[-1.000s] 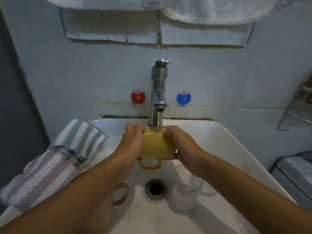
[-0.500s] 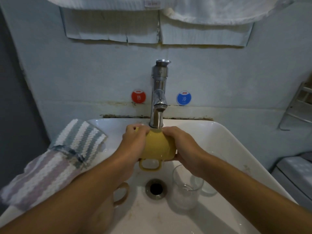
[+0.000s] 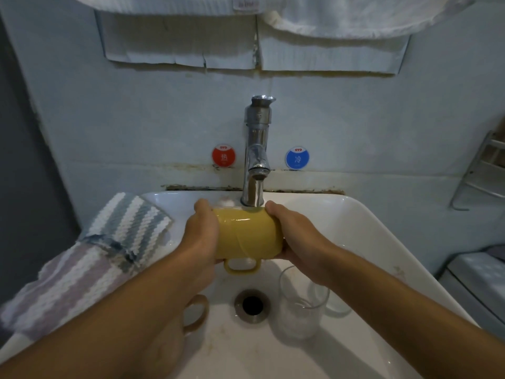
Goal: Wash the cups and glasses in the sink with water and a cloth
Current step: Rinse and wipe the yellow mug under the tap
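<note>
Head view: yellow mug held sideways under the running tap

Yellow mug (image 3: 247,233) on its side above the sink (image 3: 369,228), handle pointing down toward the drain (image 3: 252,305), stream from the faucet (image 3: 257,149) landing on its upper wall. Left hand (image 3: 200,236) wrapped round the mug's left end, fingers curled over the top; right hand (image 3: 293,236) cupping the right end, fingers likewise over the top. Both forearms reaching in from the lower corners, crossing most of the basin. Clear glass (image 3: 300,305) upright just right of the drain, below the right wrist. Brown mug (image 3: 191,313) left of the drain, largely hidden by the left forearm, handle showing. Striped cloth (image 3: 109,247) draped over the sink's left rim. Open basin floor only near the front edge, between the forearms. Back rim close behind the mug, wall just beyond.
</note>
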`<action>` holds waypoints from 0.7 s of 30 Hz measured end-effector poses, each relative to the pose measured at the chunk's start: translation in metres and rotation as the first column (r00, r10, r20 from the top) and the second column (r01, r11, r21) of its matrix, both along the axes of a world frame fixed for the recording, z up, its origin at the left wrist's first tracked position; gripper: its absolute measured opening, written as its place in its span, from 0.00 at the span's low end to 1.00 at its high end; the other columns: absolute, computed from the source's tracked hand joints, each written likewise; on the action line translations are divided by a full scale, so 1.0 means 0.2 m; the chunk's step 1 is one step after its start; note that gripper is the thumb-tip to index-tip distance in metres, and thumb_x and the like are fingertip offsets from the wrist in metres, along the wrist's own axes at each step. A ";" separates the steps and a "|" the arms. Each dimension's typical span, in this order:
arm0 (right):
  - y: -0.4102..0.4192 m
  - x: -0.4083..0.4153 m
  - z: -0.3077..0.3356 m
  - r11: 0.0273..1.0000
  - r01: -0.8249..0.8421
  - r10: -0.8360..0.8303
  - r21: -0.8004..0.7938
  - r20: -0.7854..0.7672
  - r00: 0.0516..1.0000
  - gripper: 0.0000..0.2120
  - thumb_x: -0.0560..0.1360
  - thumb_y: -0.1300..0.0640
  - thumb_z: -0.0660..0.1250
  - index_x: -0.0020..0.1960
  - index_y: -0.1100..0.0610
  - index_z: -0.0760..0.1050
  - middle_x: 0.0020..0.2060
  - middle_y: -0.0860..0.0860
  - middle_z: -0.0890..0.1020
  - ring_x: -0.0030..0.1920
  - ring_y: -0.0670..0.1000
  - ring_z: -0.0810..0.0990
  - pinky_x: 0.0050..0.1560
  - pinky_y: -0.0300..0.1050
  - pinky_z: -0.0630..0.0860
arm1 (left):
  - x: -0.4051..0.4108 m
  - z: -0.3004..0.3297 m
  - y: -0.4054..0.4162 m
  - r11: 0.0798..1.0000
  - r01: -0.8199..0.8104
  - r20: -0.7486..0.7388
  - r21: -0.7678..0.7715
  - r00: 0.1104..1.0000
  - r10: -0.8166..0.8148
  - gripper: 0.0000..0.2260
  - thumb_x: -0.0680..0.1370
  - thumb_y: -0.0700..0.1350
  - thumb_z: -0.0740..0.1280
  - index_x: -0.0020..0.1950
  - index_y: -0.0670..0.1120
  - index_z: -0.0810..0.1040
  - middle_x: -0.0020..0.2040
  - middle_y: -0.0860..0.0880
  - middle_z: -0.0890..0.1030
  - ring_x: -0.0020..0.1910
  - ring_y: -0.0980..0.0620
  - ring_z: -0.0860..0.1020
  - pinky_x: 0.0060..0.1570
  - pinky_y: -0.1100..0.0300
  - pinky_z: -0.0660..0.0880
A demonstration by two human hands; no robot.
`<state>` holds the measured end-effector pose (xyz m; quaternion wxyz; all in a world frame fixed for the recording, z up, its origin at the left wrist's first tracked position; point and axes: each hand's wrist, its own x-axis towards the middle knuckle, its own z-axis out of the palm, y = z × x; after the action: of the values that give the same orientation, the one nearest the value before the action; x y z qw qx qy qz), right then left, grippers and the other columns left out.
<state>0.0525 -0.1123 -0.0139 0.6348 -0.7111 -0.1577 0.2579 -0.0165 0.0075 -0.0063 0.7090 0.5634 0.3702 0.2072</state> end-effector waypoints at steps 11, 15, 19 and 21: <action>-0.01 -0.01 0.00 0.998 -0.068 0.067 0.016 0.035 0.997 0.09 0.83 0.46 0.53 0.50 0.45 0.71 0.53 0.49 0.74 0.54 0.53 0.76 0.51 0.51 0.81 | -0.01 0.00 0.01 0.991 0.035 0.107 0.127 0.993 -0.049 0.16 0.83 0.52 0.52 0.59 0.54 0.79 0.52 0.44 0.80 0.50 0.43 0.79 0.47 0.50 0.78; -0.01 -0.01 0.00 0.996 -0.087 0.089 -0.017 0.093 0.992 0.11 0.83 0.46 0.54 0.60 0.47 0.69 0.54 0.48 0.73 0.53 0.52 0.76 0.47 0.48 0.82 | -0.02 0.01 0.01 0.972 0.113 0.033 0.208 0.992 -0.122 0.12 0.81 0.58 0.57 0.57 0.54 0.74 0.49 0.47 0.76 0.48 0.46 0.77 0.51 0.48 0.78; 0.00 -0.01 -0.01 0.995 -0.082 0.091 -0.063 0.163 0.982 0.12 0.82 0.45 0.56 0.63 0.49 0.67 0.56 0.49 0.72 0.54 0.53 0.76 0.45 0.47 0.83 | -0.01 -0.01 0.01 0.912 0.169 -0.057 0.373 0.986 -0.160 0.10 0.80 0.55 0.62 0.60 0.55 0.72 0.53 0.48 0.74 0.43 0.52 0.72 0.38 0.56 0.73; 0.00 -0.02 -0.01 0.992 -0.087 0.104 -0.093 0.191 0.976 0.14 0.82 0.43 0.57 0.64 0.48 0.66 0.56 0.48 0.72 0.53 0.52 0.77 0.43 0.44 0.82 | 0.00 -0.01 0.01 0.898 0.160 -0.068 0.410 0.987 -0.145 0.10 0.81 0.54 0.60 0.62 0.56 0.71 0.56 0.48 0.72 0.42 0.54 0.69 0.36 0.58 0.68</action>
<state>0.0493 -0.1125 -0.0152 0.5727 -0.7506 -0.2422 0.2236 -0.0169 0.0102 -0.0092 0.5807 0.7316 0.2853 0.2149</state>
